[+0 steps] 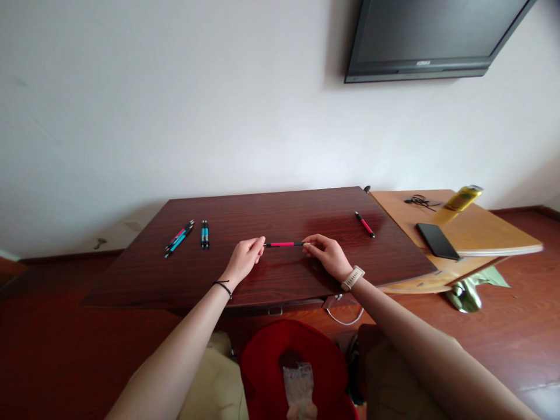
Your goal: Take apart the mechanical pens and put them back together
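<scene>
A pink and black pen (283, 244) is held level over the dark wooden table (271, 213), one end in each hand. My left hand (245, 256) pinches its left end between thumb and fingers. The right end is pinched by my right hand (326, 252), above a wrist with a pale watch. Another pink and black pen (364, 224) lies alone on the table's right side. To the left rest two blue pens (205, 234) side by side. Farther left is a small bunch of blue and pink pens (179, 238), lying slanted.
A lower light-wood table (494, 233) adjoins on the right, bearing a black phone (437, 240), a yellow can (464, 198) and a dark cable (420, 202). A television (437, 35) hangs on the wall. Below me, a red seat (258, 361) carries a clear plastic bag (299, 382).
</scene>
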Demonstrator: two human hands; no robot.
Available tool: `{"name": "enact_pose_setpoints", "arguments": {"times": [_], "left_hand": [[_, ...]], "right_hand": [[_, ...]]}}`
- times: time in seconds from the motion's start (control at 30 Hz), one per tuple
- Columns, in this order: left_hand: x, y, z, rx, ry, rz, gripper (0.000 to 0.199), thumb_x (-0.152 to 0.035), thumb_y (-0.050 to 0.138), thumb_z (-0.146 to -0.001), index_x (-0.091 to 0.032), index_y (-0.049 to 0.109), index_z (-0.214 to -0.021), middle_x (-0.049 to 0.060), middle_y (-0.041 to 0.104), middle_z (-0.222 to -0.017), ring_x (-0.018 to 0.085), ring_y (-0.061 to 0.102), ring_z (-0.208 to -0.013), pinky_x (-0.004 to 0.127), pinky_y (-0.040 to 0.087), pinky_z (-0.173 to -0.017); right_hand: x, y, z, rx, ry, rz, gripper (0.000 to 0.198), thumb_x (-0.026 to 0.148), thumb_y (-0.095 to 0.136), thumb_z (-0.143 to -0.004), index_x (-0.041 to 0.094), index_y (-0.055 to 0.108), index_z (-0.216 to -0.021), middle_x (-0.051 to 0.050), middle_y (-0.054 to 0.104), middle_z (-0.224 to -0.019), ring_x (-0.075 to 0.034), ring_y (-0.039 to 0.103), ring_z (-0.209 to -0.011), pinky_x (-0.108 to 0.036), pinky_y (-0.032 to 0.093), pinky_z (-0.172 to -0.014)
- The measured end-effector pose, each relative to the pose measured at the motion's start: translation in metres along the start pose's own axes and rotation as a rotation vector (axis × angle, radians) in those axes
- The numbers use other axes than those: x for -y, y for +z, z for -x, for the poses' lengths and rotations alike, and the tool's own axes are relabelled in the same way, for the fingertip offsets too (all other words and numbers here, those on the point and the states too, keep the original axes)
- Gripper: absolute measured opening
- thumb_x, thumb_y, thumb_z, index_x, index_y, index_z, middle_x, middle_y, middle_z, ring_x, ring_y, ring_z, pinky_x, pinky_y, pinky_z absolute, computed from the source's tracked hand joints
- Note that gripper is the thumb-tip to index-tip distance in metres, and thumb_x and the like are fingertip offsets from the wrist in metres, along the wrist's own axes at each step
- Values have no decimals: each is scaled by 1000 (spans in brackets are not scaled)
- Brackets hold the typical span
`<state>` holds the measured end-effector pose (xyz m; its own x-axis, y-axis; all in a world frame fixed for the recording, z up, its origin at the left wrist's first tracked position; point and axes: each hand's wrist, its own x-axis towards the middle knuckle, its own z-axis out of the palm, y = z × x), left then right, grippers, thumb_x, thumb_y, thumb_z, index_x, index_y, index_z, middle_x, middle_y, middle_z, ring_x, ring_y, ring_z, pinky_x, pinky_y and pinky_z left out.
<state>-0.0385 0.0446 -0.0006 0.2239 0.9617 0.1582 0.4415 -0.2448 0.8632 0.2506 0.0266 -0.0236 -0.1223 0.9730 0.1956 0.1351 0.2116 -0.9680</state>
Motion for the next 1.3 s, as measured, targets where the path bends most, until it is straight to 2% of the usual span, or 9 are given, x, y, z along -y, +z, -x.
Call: {"name": "enact_pose_setpoints", "arguments": {"times": [0.2,0.4,0.53,0.63,0.73,0.87,1.0,1.13,1.3], "left_hand": [[1,-3,0,104,36,153,33,-53,54,-104,-22,62,-95,0,64,-74,18,61,-71,29,44,-67],[2,-2,0,45,53,65,35,-50,53,-105,-22,58,-83,-2,59,-66,18,58,-66,31,45,-74],[3,-3,-2,-21,28,34,43,-54,50,-106,-23,53,-76,-3,55,-63,16,55,-60,30,45,-69],[7,-7,-4,-83,16,-68,41,-53,51,-105,-23,58,-79,-2,60,-65,18,61,-63,31,46,-71],[16,-14,-7,-114,31,-203,26,-46,58,-101,-24,66,-90,1,71,-76,21,68,-74,32,47,-76],[27,-24,-10,-170,141,-329,10,-30,61,-97,-24,68,-96,4,74,-94,22,70,-87,33,49,-83],[32,-32,-10,-186,224,-502,9,-22,61,-94,-25,69,-93,4,71,-94,23,67,-86,33,48,-82],[34,-32,-8,-140,224,-600,11,-19,63,-92,-26,70,-88,5,69,-93,24,66,-85,33,47,-77],[31,-29,-8,-108,205,-667,14,-18,60,-94,-26,72,-93,5,70,-96,24,66,-93,34,50,-83]], "right_hand": [[0,-1,0,0,-7,2,36,54,73,-93,21,74,-107,-7,79,-90,-21,73,-78,-33,59,-74],[1,0,0,-2,-2,5,38,55,74,-91,21,74,-106,-6,78,-89,-21,73,-78,-33,60,-73],[2,0,0,-7,3,-7,38,56,75,-91,21,74,-105,-6,78,-91,-22,73,-79,-34,61,-75],[3,0,1,-10,6,-9,37,56,75,-91,21,74,-104,-6,78,-91,-22,74,-79,-34,61,-76],[2,0,1,-10,3,-7,37,55,74,-91,21,74,-105,-7,78,-92,-22,74,-80,-34,61,-76],[-1,-1,1,-2,2,-10,38,56,74,-92,21,74,-107,-6,79,-92,-22,74,-80,-34,60,-76],[-1,-1,0,1,6,-11,38,56,74,-92,21,74,-107,-7,79,-92,-22,75,-81,-33,60,-76],[-1,-1,0,2,5,-22,38,55,75,-91,20,74,-107,-7,79,-94,-22,75,-82,-33,60,-76],[-4,-1,-1,3,-1,-6,38,54,75,-91,20,74,-107,-7,79,-92,-21,74,-79,-33,59,-75]]}}
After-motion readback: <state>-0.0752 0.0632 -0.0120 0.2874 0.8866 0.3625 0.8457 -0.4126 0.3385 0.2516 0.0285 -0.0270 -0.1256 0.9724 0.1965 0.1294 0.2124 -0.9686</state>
